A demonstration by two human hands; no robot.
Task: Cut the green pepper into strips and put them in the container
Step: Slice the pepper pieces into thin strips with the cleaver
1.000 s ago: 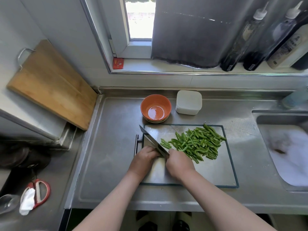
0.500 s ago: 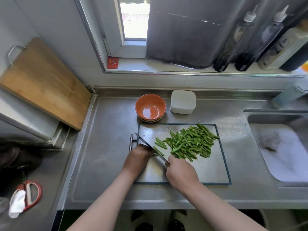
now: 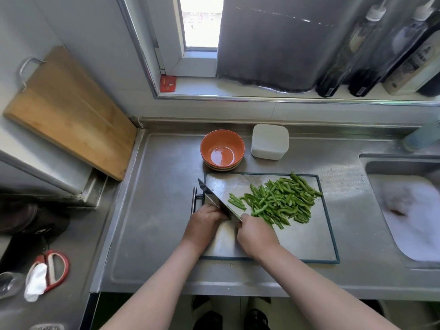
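1. Since earlier, left hand (image 3: 206, 222) and right hand (image 3: 257, 234) stayed at the steel knife (image 3: 217, 200).
2. Brushed-metal bench (image 3: 154, 210) carried a flat, dark-rimmed board (image 3: 304, 236).
3. Slim green pepper strips (image 3: 281, 201) heaped on its far right.
4. Right fingers wrapped the handle; left fingers curled, contents hidden.

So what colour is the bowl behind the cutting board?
Orange: the bowl shows best in the head view.

On my feed, both forearms (image 3: 171, 277) run bare up to the left hand (image 3: 204, 225) and right hand (image 3: 256, 234); below the counter edge I see two dark shoes (image 3: 207, 320).
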